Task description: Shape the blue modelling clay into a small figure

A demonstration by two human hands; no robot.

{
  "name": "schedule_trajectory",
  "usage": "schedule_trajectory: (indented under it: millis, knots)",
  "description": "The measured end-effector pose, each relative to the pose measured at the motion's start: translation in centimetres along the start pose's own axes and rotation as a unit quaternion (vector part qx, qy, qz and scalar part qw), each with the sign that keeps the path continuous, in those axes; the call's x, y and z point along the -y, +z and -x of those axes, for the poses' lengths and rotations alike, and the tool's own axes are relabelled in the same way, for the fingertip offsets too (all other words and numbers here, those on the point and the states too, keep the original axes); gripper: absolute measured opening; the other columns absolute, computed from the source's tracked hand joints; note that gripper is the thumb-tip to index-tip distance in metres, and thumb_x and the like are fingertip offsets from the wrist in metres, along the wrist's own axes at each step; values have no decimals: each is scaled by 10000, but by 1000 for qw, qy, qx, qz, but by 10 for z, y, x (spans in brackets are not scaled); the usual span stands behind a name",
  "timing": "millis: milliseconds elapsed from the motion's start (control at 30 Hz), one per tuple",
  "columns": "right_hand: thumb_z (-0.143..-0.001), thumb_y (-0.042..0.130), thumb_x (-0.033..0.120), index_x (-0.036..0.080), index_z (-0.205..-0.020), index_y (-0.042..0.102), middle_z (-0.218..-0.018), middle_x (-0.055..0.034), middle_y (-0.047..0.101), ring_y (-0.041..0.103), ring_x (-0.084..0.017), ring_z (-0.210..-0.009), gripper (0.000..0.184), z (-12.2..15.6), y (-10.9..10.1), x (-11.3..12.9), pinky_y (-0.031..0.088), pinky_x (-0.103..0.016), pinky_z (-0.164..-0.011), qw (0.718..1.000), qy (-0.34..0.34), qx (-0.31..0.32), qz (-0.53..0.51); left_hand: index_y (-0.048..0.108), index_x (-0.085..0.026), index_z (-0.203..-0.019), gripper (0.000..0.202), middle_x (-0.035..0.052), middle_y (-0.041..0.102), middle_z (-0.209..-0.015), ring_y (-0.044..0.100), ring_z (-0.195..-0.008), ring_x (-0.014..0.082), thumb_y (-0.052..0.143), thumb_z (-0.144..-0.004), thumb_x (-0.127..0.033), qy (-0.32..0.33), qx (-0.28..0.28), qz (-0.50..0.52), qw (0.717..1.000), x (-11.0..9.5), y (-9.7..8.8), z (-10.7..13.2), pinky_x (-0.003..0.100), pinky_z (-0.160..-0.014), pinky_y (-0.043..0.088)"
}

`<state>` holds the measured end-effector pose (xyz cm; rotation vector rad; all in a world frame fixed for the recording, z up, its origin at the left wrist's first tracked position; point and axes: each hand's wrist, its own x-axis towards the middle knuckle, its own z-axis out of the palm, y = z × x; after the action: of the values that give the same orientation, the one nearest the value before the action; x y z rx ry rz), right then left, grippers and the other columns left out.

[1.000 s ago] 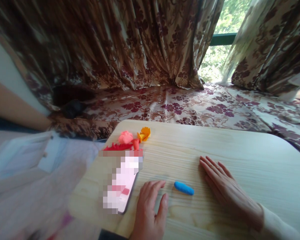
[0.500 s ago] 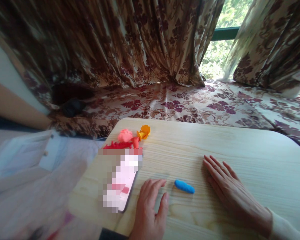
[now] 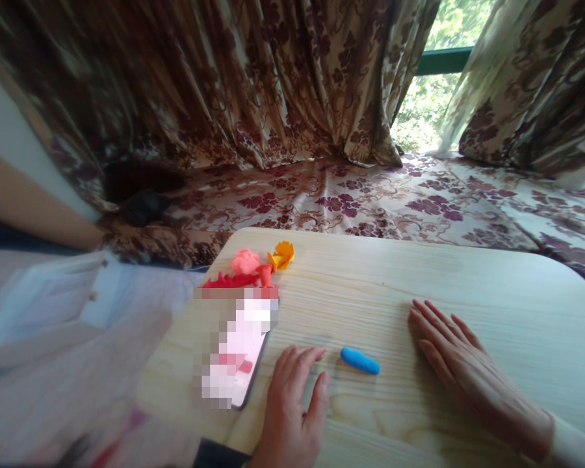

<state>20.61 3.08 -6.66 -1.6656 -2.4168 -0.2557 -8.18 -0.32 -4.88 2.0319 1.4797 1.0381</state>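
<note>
A blue roll of modelling clay (image 3: pixel 359 361) lies on the wooden table (image 3: pixel 341 286), slightly slanted, between my two hands. Just to its left rests my left hand (image 3: pixel 295 400), fingers curved and thumb apart, with nothing in the gap and not touching the roll. Flat on the tabletop to the right, palm down, is my right hand (image 3: pixel 463 364); its fingers are stretched out and hold nothing. Beside my left hand lies a phone (image 3: pixel 241 364), its lit screen mostly blurred out.
Near the table's far left corner sit a yellow flower-like piece (image 3: pixel 281 255), a pink lump (image 3: pixel 245 262) and red pieces (image 3: pixel 231 281). Patterned curtains (image 3: pixel 283 84) hang behind a flower-print cloth surface (image 3: pixel 341 201). A whitish box-like object (image 3: pixel 43 299) is at the left, blurred.
My right hand has slid a little to the right across the tabletop, away from the blue roll. My left hand and the roll keep their places.
</note>
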Motion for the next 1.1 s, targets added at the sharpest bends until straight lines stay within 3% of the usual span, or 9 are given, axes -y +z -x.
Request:
schedule_trajectory:
  millis: [133, 300, 433, 533, 667, 800, 900, 1000, 1100]
  knots:
    - [-950, 242, 258, 159, -1339, 418, -1446, -83, 349, 261, -220, -1354, 438, -20, -2, 32, 330, -468, -1049, 997, -45, 46, -36, 529, -245, -1123, 266, 52, 638, -1082, 570, -1048, 198, 471, -867, -198, -10, 13, 1, 1000, -1, 0, 0, 404, -916, 474]
    - [-934, 303, 370, 98, -1297, 466, -1417, -131, 387, 290, -278, -1337, 481, -72, 6, 29, 310, -519, -1045, 998, 40, 45, -23, 532, -234, -1119, 255, 63, 632, -1099, 564, -1066, 200, 456, -877, -211, -25, 12, -2, 1000, -2, 1, 2, 419, -934, 466]
    - [-933, 268, 287, 137, -1313, 444, -1413, -118, 401, 300, -258, -1335, 444, -28, 2, 12, 322, -518, -1035, 1000, 23, 8, -5, 540, -218, -1113, 253, 79, 639, -1082, 574, -1053, 207, 456, -875, -206, -23, 16, 8, 1000, -2, 0, 1, 426, -934, 467]
    - [-917, 286, 202, 163, -1378, 355, -1442, -95, 359, 262, -236, -1353, 467, 2, -4, 19, 324, -490, -1045, 999, -27, 18, -11, 541, -216, -1121, 262, 87, 640, -1086, 572, -1061, 213, 456, -873, -199, -20, 22, 16, 999, -2, -1, 0, 439, -952, 454]
    - [-911, 281, 179, 179, -1369, 383, -1435, -85, 375, 249, -236, -1357, 470, -28, -1, 30, 314, -489, -1051, 998, -27, 38, -33, 546, -219, -1122, 267, 86, 642, -1089, 575, -1062, 217, 461, -869, -198, -22, 15, 15, 1000, -3, -1, 0, 443, -947, 461]
    - [-930, 278, 312, 143, -1321, 448, -1419, -127, 391, 286, -276, -1339, 459, -60, 7, 10, 306, -540, -1035, 998, 44, 34, -13, 551, -215, -1110, 258, 76, 651, -1071, 586, -1048, 210, 458, -870, -200, -24, 9, 6, 1000, -4, -2, 1, 440, -943, 470]
    - [-927, 260, 279, 156, -1362, 384, -1421, -117, 391, 305, -264, -1332, 469, -35, 5, -3, 324, -528, -1028, 1000, 17, 12, -3, 553, -205, -1101, 250, 76, 659, -1053, 595, -1035, 204, 462, -869, -199, -16, 8, -2, 1000, -5, -3, 0, 429, -947, 471]
    - [-911, 288, 205, 170, -1413, 281, -1447, -103, 350, 272, -242, -1349, 503, -3, -2, 6, 332, -496, -1036, 1000, -29, 1, -7, 551, -205, -1102, 253, 69, 666, -1039, 602, -1026, 201, 473, -862, -191, -1, 4, -9, 1000, -4, -3, -2, 427, -952, 469]
    - [-890, 285, 143, 158, -1390, 333, -1454, -93, 339, 219, -239, -1367, 502, -11, -3, 25, 319, -491, -1048, 998, -56, 20, -27, 552, -208, -1104, 259, 71, 665, -1045, 601, -1032, 205, 479, -857, -186, 4, 7, -10, 1000, -3, -2, -3, 424, -950, 469]
